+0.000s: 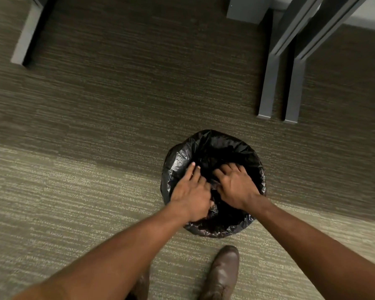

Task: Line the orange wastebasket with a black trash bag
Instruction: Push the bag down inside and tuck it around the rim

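A black trash bag (212, 146) drapes over a round wastebasket on the carpet, covering its rim and sides, so no orange shows. Both my hands are inside the bag's mouth. My left hand (191, 191) lies flat on the near-left part with its fingers stretched out. My right hand (236, 187) presses down at the middle right, fingers spread and bent into the plastic. A bunched fold of bag sits between the two hands. Neither hand visibly pinches the plastic.
Two grey metal furniture legs (266, 94) (294, 94) stand just beyond the basket to the right. Another grey leg (24, 40) is at the far left. My brown shoe (223, 276) is on the striped carpet right below the basket.
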### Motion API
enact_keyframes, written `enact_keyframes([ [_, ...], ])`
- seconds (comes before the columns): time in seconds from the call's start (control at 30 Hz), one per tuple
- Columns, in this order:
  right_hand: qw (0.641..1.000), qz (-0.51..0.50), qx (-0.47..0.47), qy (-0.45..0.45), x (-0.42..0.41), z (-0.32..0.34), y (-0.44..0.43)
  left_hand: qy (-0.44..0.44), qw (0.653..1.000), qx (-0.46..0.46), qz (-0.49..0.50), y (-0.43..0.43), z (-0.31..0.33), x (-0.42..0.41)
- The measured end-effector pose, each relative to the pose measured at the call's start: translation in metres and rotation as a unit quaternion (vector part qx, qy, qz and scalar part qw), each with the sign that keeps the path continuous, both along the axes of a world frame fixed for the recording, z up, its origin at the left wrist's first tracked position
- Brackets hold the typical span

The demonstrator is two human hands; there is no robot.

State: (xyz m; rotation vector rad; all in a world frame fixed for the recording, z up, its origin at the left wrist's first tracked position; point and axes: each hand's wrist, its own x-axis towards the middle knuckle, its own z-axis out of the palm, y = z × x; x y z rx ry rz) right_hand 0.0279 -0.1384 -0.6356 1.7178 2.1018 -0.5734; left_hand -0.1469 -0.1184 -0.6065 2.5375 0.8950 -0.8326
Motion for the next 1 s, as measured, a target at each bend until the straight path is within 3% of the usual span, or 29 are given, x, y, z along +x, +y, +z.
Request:
enact_keyframes([
  [0.13, 0.988, 0.075, -0.111, -0.079, 0.011, -0.015, -0.021, 0.118, 0.992, 0.009, -0.045, 0.026, -0.012, -0.021],
  [0.23, 0.975, 0.096, -0.151, -0.129, 0.018, -0.023, -0.023, 0.134, 0.989, -0.001, -0.055, 0.030, -0.018, -0.034],
  [0.33, 0.978, 0.094, -0.144, -0.121, 0.020, -0.021, -0.022, 0.029, 0.998, 0.017, -0.051, 0.025, -0.018, -0.039],
  [0.43, 0.999, 0.030, 0.013, -0.013, 0.014, -0.010, -0.018, -0.110, 0.986, 0.108, 0.057, 0.007, -0.012, -0.037],
  [0.5, 0.986, -0.043, 0.141, 0.073, 0.011, 0.001, -0.012, -0.170, 0.941, 0.173, 0.237, -0.002, -0.008, -0.031],
  [0.53, 0.971, -0.083, 0.197, 0.107, 0.011, 0.007, -0.006, -0.187, 0.900, 0.178, 0.350, -0.003, -0.005, -0.028],
  [0.63, 0.909, -0.235, 0.311, 0.149, 0.021, 0.023, 0.017, -0.156, 0.744, 0.086, 0.644, 0.011, -0.008, -0.032],
  [0.73, 0.845, -0.444, 0.258, 0.151, 0.049, 0.024, 0.030, -0.218, 0.531, -0.091, 0.814, 0.025, -0.018, -0.046],
  [0.77, 0.813, -0.513, 0.216, 0.171, 0.060, 0.021, 0.028, -0.241, 0.490, -0.120, 0.829, 0.025, -0.021, -0.050],
  [0.87, 0.697, -0.638, 0.115, 0.306, 0.084, 0.008, 0.010, -0.252, 0.500, -0.148, 0.815, 0.025, -0.036, -0.062],
  [1.0, 0.640, -0.656, 0.034, 0.398, 0.095, -0.014, -0.023, -0.239, 0.536, -0.152, 0.795, 0.026, -0.046, -0.068],
])
